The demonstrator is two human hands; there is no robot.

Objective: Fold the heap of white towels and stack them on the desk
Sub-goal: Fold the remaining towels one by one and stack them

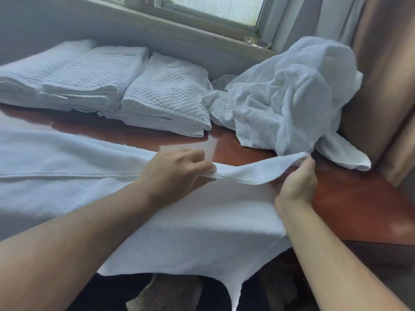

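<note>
White towel (67, 164) is the largest thing in front of you. It lies spread flat across the near part of the desk (359, 209), and its near edge hangs over the desk front. I judge it soft, light and floppy, not slippery, so it will sag wherever you do not support it. Take it at the corners and along the hem.

Behind it on the right waits the unfolded heap (292, 97). On the left the folded stacks (164, 93) stand side by side under the window.

Your left hand (177, 169) is knuckles up, with fingers curled, and pinches the right edge of this towel. Your right hand (296, 182) reaches forward and pinches the far corner, which is lifted a little above the wood.
</note>
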